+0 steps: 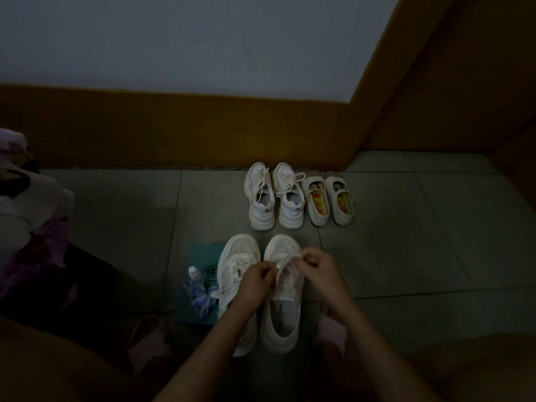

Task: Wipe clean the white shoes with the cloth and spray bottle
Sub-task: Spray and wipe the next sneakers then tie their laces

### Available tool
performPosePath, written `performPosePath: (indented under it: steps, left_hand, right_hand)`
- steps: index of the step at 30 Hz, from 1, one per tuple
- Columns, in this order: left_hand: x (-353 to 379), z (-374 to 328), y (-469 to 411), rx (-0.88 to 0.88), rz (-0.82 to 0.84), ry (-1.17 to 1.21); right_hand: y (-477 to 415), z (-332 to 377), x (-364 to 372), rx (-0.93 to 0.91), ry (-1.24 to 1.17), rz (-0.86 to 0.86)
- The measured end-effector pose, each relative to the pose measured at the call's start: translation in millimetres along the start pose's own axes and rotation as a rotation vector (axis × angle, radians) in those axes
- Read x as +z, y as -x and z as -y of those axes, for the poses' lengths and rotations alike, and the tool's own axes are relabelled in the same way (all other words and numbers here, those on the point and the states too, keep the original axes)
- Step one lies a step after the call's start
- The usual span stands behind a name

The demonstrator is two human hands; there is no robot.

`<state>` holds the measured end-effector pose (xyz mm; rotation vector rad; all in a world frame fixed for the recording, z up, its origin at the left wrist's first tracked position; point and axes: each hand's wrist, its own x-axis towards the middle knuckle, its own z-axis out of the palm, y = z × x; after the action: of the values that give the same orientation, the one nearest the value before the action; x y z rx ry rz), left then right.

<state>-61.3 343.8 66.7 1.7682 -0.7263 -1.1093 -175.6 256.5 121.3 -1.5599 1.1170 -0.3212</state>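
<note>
Two white chunky sneakers stand side by side on the floor tiles in front of me, the left sneaker (232, 265) and the right sneaker (282, 317). Both hands are over the right sneaker's laces (282, 264). My left hand (256, 275) pinches one lace end and my right hand (317, 264) pinches the other. A spray bottle (195, 275) with a white cap stands left of the sneakers, with a blue and white cloth (200, 303) bunched at its base, both on a teal mat (203, 250).
A second pair of white sneakers (274, 195) and a pair of beige flats (329, 198) stand near the brown skirting (174, 132). A pile of clothing (32, 216) lies at the left. My feet in pink slippers (330, 329) flank the shoes. The room is dim.
</note>
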Motion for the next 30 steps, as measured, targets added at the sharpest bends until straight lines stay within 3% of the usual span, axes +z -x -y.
performPosePath:
  steps: [5, 12, 17, 20, 25, 30]
  left_hand:
    - [4.8, -3.3, -4.4, 0.010, 0.123, -0.024]
    - [9.5, -11.5, -3.8, 0.060, 0.246, -0.086]
    - [6.2, -15.9, -8.3, 0.001, 0.167, -0.036]
    - [-1.3, -16.2, -13.0, 0.015, 0.161, -0.088]
    - [-8.0, -10.8, -20.4, -0.079, 0.095, -0.080]
    - [-6.2, -8.2, -18.0, -0.082, 0.124, 0.028]
  right_hand:
    - [-16.5, 40.7, -10.3, -0.139, -0.110, 0.006]
    - [-36.3, 51.5, -2.9, -0.188, 0.030, 0.118]
    - [-43.3, 12.1, -2.1, -0.032, 0.064, 0.136]
    - [-29.4, -10.1, -9.1, -0.039, 0.173, 0.264]
    - [-22.4, -18.1, -22.5, -0.014, 0.144, 0.232]
    - [-20.5, -9.5, -29.1, -0.002, 0.242, 0.523]
